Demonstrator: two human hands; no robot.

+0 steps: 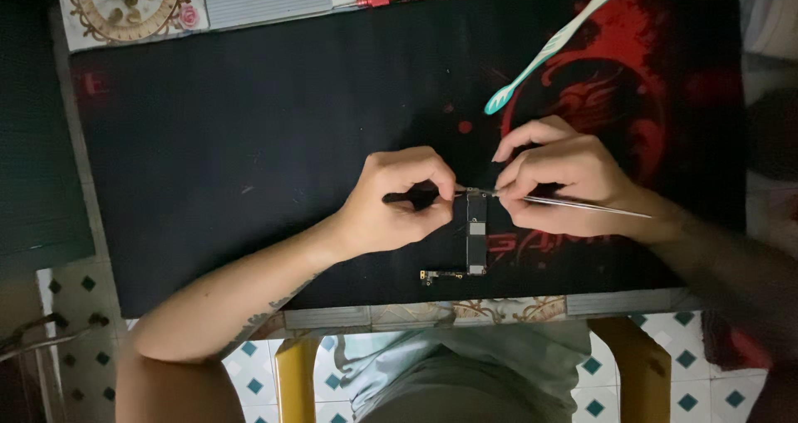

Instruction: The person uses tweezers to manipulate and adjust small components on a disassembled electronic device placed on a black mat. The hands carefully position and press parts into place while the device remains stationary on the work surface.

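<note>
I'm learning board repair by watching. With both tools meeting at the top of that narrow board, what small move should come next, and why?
Probably a gentle lift with the tweezers in the right hand. Their tip already meets the circuit board at its top edge, while the left hand braces a dark tool there from the other side.

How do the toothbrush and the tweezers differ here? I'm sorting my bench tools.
The toothbrush is pale teal and white plastic; the tweezers are thin bare metal. The toothbrush lies untouched on the black mat; the tweezers sit in the right hand, tips at the circuit board. Both are long and slim.
</note>
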